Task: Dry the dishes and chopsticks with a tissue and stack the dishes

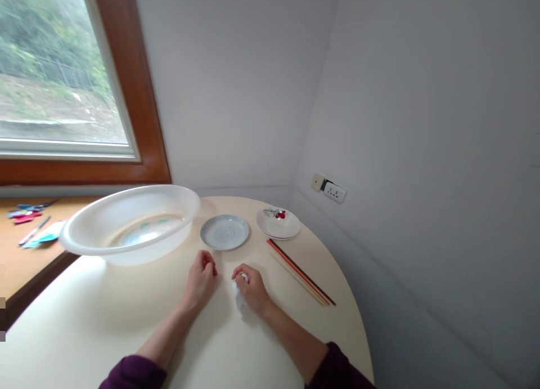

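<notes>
My left hand hovers low over the pale round table, its fingers curled in, and nothing shows sticking out of them. To its right, my right hand is closed around a crumpled white tissue or cloth, which hangs below the fingers toward the tabletop. Just beyond both hands lies a round plate with a pale blue patterned rim. Right of my right hand, several chopsticks in dark brown, red and light wood lie side by side at a slant.
A large translucent white basin stands at the left. White plates with a red flower design sit near the far right edge. A wooden desk with scissors and small coloured packets adjoins at left. Walls with a power socket border the table.
</notes>
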Tool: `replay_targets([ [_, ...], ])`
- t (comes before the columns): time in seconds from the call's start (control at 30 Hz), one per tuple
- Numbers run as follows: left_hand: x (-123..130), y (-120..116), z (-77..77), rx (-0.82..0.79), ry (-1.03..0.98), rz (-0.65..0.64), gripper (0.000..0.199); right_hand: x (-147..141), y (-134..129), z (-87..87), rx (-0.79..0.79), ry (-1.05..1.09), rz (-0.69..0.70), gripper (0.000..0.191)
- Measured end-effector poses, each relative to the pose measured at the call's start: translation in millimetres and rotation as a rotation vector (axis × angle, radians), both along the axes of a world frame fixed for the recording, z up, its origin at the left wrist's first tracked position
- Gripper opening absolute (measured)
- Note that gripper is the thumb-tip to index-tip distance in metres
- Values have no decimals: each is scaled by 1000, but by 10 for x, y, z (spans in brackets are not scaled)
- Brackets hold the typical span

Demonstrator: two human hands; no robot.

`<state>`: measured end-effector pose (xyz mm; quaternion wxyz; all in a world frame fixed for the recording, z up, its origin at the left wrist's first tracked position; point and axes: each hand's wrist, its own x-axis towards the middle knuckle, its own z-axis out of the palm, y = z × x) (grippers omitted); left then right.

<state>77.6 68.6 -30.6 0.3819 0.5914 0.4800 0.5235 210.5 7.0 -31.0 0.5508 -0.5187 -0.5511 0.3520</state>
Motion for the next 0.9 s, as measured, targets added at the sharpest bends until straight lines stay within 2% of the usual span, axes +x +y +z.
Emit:
replay_targets([
  [0.13,-67,-37,-28,35,51,8,3,-4,-6,-8,32,-4,-44,14],
  [0.5,-31,-111,44,5,14,-111,11,34,-45,43,94,-52,-141,21],
  [0.73,-21,-114,73,-30,11,-141,17,61,-21,12,56,-101,-135,20],
  [0.9,-139,-216,107,-48,11,-109,20,63,10,-20,15,-103,-117,19],
])
